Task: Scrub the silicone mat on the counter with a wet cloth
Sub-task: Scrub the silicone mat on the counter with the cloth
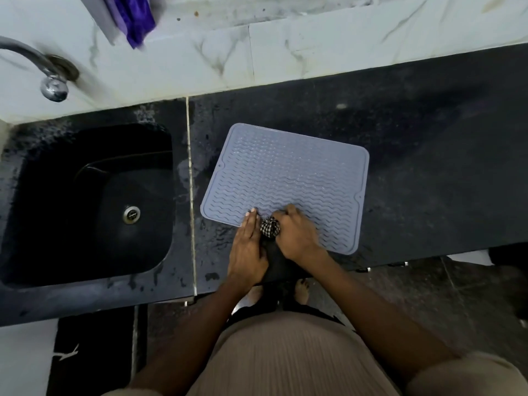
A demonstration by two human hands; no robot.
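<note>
Both hands meet at the near edge of the grey silicone mat (285, 178) on the dark counter (428, 167): left hand (247, 250) flat, fingers straight; right hand (295, 232) gripping a bunched checked cloth (270, 227).

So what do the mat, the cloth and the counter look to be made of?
Mat: likely silicone or soft rubber, matte grey-blue, moulded wavy ridges and a raised rim.
Cloth: woven fabric, black-and-white check, bunched in the right hand.
Counter: probably polished dark stone, speckled, with a faint sheen and wet streaks.
</note>
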